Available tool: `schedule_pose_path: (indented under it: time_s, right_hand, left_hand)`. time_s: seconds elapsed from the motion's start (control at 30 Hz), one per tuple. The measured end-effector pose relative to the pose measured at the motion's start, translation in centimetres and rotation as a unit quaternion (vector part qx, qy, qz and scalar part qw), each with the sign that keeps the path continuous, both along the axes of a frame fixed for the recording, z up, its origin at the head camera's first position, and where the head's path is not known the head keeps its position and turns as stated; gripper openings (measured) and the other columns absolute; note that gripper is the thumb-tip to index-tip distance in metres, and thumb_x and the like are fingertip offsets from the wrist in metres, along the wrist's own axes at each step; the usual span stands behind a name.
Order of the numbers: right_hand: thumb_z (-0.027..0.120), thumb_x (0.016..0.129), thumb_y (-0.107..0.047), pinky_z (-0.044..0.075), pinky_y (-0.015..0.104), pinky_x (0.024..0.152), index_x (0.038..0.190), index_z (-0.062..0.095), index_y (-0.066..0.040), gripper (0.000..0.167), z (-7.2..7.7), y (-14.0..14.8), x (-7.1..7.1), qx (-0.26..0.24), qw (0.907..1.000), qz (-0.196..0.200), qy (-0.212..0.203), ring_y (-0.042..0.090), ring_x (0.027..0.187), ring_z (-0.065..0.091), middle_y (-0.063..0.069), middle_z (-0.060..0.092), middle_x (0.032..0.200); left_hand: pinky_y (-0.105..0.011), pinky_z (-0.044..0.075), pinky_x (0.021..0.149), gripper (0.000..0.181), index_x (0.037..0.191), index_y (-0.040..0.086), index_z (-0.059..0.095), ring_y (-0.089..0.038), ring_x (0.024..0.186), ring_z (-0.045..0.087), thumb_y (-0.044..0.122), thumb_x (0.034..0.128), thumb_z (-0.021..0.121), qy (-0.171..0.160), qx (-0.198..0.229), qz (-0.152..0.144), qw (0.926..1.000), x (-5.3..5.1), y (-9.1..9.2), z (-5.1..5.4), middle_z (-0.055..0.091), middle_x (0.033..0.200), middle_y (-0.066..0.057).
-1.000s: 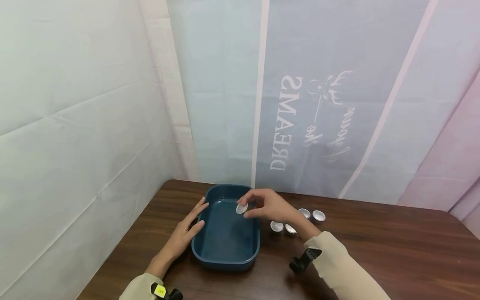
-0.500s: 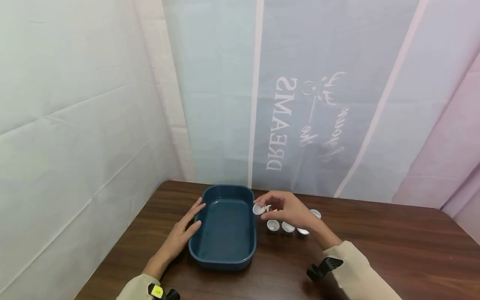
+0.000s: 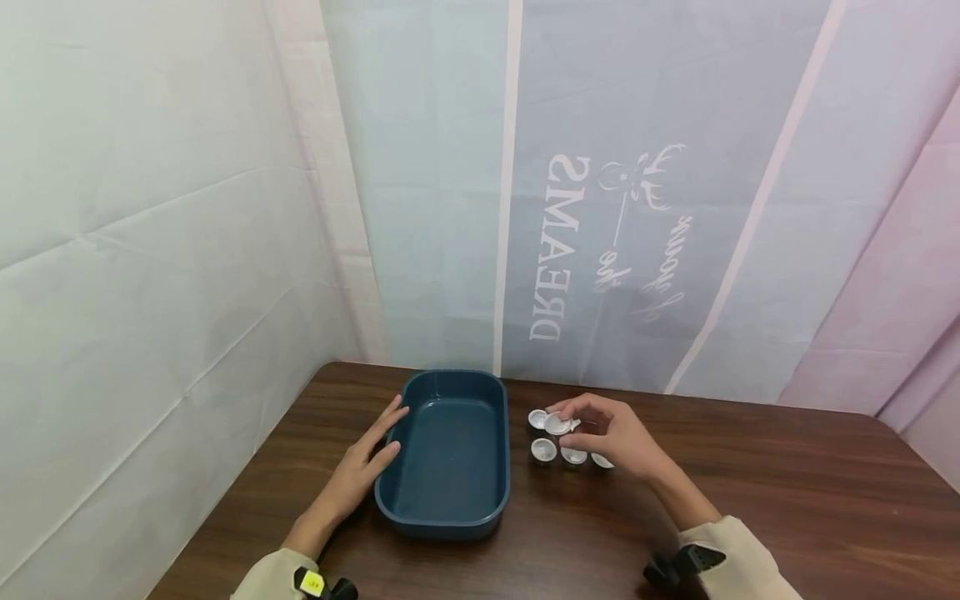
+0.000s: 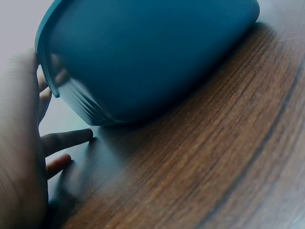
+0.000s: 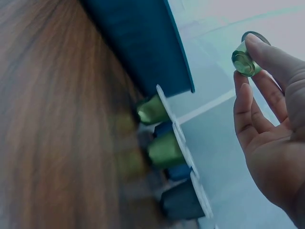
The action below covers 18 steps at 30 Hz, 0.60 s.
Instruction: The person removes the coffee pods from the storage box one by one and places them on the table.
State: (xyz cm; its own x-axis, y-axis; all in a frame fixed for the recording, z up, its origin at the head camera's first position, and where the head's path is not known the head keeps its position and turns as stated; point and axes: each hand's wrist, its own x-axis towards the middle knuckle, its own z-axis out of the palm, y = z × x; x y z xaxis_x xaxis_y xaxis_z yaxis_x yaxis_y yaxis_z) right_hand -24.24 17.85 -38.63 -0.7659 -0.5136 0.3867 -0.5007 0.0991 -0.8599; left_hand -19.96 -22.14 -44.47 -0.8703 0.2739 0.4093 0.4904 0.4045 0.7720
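My right hand (image 3: pixel 611 433) pinches a green coffee capsule (image 5: pixel 246 59) between thumb and fingertips, raised above the tabletop in the right wrist view. Below it stand several more coffee capsules with their pale rims up: a green one (image 5: pixel 153 109) nearest the bin, another green one (image 5: pixel 167 150), a dark teal one (image 5: pixel 183 200), and blue ones partly hidden behind. A dark blue rectangular bin (image 3: pixel 442 523) sits to the left of them. Against its left rim my left hand (image 3: pixel 356 471) rests, fingers extended and spread. In the left wrist view, some fingers reach below the rim beside the outer wall.
The brown wooden table (image 3: pixel 765 467) extends to the right of the capsules. Behind it hangs a pale curtain (image 3: pixel 435 208) with printed lettering, and a whitish cloth (image 3: pixel 165 292) hangs along the left side.
My right hand has carried the capsule rightward, from over the bin to above the group of capsules. My left hand has stayed at the bin's left rim.
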Motion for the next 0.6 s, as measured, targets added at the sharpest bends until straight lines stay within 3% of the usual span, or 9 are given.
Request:
schedule_pose_path:
  time_s: [0.17, 0.37, 0.47, 0.6]
  right_hand:
    - [0.075, 0.082, -0.005, 0.052, 0.033, 0.081, 0.099, 0.061, -0.004, 0.022, -0.5, 1.2, 0.5, -0.021, 0.9996, -0.016, 0.002, 0.027, 0.108, 0.061, 0.02, 0.062, 0.119]
    - [0.075, 0.081, -0.001, 0.051, 0.029, 0.08, 0.099, 0.061, -0.004, 0.022, -0.5, 2.9, 1.1, -0.031, 0.9981, -0.047, 0.025, 0.025, 0.105, 0.063, 0.018, 0.063, 0.117]
    - [0.074, 0.081, 0.002, 0.05, 0.03, 0.082, 0.099, 0.061, -0.003, 0.023, -0.6, 3.7, 1.4, -0.037, 0.9974, -0.056, 0.027, 0.025, 0.107, 0.062, 0.019, 0.064, 0.117]
    - [0.073, 0.081, 0.002, 0.051, 0.03, 0.081, 0.1, 0.061, -0.002, 0.023, -0.7, 4.9, 1.8, -0.035, 0.9961, -0.079, 0.017, 0.023, 0.108, 0.061, 0.021, 0.062, 0.119]
  left_hand:
    - [-0.065, 0.018, 0.104, 0.048, 0.147, 0.007, 0.036, -0.031, 0.142, 0.019, 0.005, 0.0999, 0.046, -0.005, 0.004, -0.002, 1.0, 0.6, 0.6, 1.2, 0.019, 0.157, -0.01]
    - [-0.065, 0.02, 0.103, 0.047, 0.146, 0.002, 0.037, -0.04, 0.14, 0.02, 0.004, 0.0995, 0.046, -0.01, 0.004, -0.011, 0.9999, 1.8, 1.2, 2.9, 0.02, 0.155, -0.018]
    - [-0.067, 0.019, 0.103, 0.047, 0.146, 0.003, 0.037, -0.039, 0.14, 0.019, 0.003, 0.0994, 0.045, -0.004, 0.01, -0.012, 0.9999, 1.6, 1.1, 2.5, 0.02, 0.156, -0.017]
    - [-0.066, 0.018, 0.103, 0.048, 0.148, 0.007, 0.036, -0.032, 0.142, 0.018, 0.006, 0.1004, 0.045, 0.008, 0.005, -0.009, 0.9999, 0.7, 0.5, 1.1, 0.019, 0.158, -0.008]
